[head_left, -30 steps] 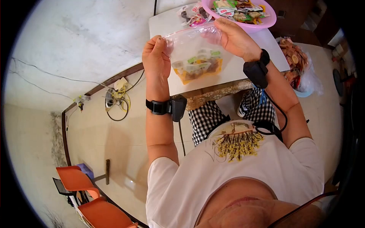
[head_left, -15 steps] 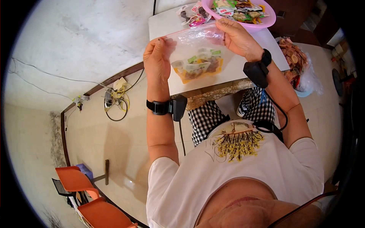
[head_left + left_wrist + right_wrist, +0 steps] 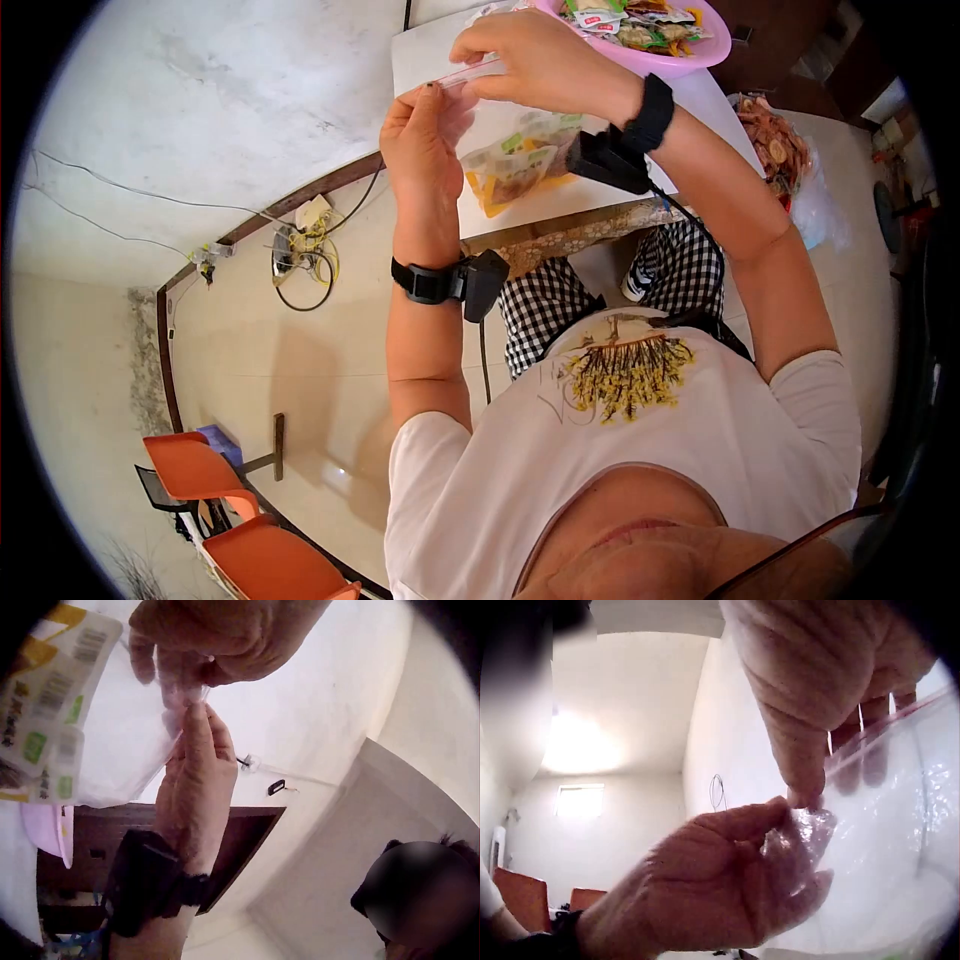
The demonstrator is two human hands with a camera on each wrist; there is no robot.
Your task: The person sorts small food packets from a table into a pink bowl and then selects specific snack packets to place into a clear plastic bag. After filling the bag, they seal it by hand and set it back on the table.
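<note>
Both hands are at one top corner of a clear zip bag (image 3: 480, 135) with a pinkish-red zip strip (image 3: 904, 720). Several yellow, white and green food packets (image 3: 515, 165) lie low inside it. My left hand (image 3: 420, 150) pinches the corner between thumb and fingers. Beside it, my right hand (image 3: 550, 65) grips the top edge, its thumb right at the left fingertips. In the right wrist view, fingers of the right hand (image 3: 817, 675) show behind the clear film. The left wrist view shows the packets (image 3: 49, 712) hanging off to the left.
The bag is over a white table (image 3: 425, 55). A pink basin (image 3: 715, 50) full of similar packets stands at its far right. To the right is a plastic bag (image 3: 775, 140) of brownish pieces. Orange chairs (image 3: 195, 470) and cables (image 3: 305, 255) are at the left.
My right hand has moved left along the bag's top edge, from the far corner to beside the left hand. The left hand keeps its corner, and the bag is no longer stretched wide.
</note>
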